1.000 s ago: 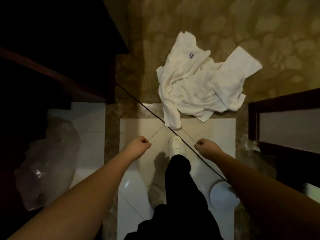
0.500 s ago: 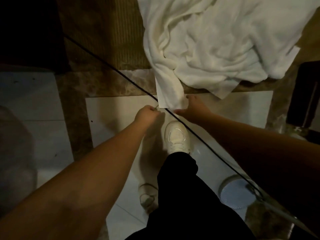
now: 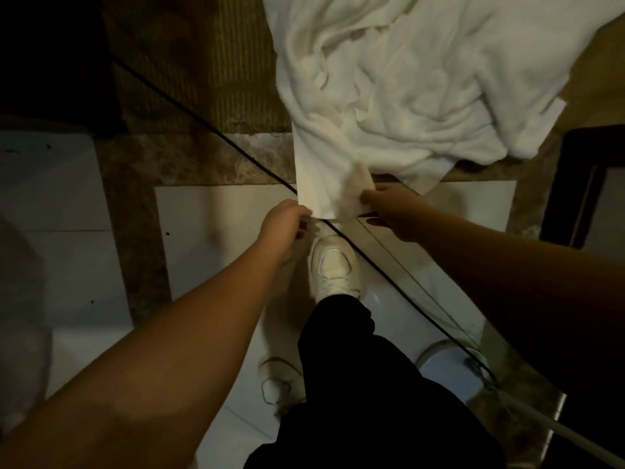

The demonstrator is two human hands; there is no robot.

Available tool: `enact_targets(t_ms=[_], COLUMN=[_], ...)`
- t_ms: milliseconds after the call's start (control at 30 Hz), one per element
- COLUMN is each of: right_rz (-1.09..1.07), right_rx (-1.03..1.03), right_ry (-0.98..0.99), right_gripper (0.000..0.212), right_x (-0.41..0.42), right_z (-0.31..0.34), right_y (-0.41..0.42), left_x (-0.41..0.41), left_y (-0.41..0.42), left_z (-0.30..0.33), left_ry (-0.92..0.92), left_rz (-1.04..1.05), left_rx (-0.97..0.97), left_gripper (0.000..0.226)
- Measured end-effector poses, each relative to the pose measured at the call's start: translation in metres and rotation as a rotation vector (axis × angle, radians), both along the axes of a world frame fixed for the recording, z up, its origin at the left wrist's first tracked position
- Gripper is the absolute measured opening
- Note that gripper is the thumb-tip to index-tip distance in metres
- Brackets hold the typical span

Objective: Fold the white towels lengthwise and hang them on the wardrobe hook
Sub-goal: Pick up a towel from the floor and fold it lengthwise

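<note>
A crumpled heap of white towels [image 3: 406, 79] lies on the floor ahead, partly on the patterned carpet and partly on the tiles. One narrow end of a towel [image 3: 324, 184] reaches down toward me. My right hand [image 3: 392, 211] pinches that end at its right corner. My left hand [image 3: 287, 225] is at the left corner of the same end, fingers curled at its edge. No wardrobe hook is in view.
A black cable [image 3: 236, 150] runs diagonally across the floor under the towel end. My white shoe [image 3: 334, 262] stands just below the hands. Dark wooden furniture [image 3: 581, 184] is at the right, a dark cabinet [image 3: 50, 62] at the upper left, a round pale object [image 3: 446, 367] at the lower right.
I have bent closer to the heap. Both hands moved forward from empty fists to the near end of a towel, and the right hand has taken hold of its corner.
</note>
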State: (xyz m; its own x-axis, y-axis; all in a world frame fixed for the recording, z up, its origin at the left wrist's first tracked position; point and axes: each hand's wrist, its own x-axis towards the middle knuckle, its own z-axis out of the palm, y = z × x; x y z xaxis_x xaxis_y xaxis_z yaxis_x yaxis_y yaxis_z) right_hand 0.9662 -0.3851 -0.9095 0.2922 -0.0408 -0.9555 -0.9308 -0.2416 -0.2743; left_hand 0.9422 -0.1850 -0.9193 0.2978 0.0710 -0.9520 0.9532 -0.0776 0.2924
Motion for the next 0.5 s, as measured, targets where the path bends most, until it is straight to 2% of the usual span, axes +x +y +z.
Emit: enact_targets(t_ms=[67,100,167,267,300,433,500], right_rz=[-0.133,-0.178,-0.201,-0.107,-0.081,0.019,0.109], right_rx=[0.055,0.075,0.105,0.101,0.106,0.242,0.244], right_ry=[0.031,0.026,-0.024,-0.155,-0.199,-0.298,-0.345], right_gripper=[0.013,0.013,0.024,0.053,0.057,0.031,0.034], right_x=[0.004,0.005,0.005,0.008,0.01,0.022,0.029], right_z=[0.03,0.047,0.084,0.143,0.165,0.257,0.299], right_y=[-0.006,-0.006,-0.003,0.009,0.013,0.026,0.03], left_x=[0.0,0.001,0.006,0.019,0.025,0.048,0.058], left_y=[0.007,0.01,0.014,0.017,0.018,0.024,0.028], left_z=[0.038,0.059,0.105,0.17,0.193,0.288,0.332], left_ry=[-0.015,-0.027,-0.058,-0.115,-0.134,-0.246,-0.31], left_rz=[0.161,0.226,0.319,0.422,0.443,0.433,0.396], left_rx=[-0.064,-0.096,-0.166,-0.274,-0.297,-0.348,-0.349], left_gripper=[0.018,0.019,0.015,0.011,0.012,0.015,0.018])
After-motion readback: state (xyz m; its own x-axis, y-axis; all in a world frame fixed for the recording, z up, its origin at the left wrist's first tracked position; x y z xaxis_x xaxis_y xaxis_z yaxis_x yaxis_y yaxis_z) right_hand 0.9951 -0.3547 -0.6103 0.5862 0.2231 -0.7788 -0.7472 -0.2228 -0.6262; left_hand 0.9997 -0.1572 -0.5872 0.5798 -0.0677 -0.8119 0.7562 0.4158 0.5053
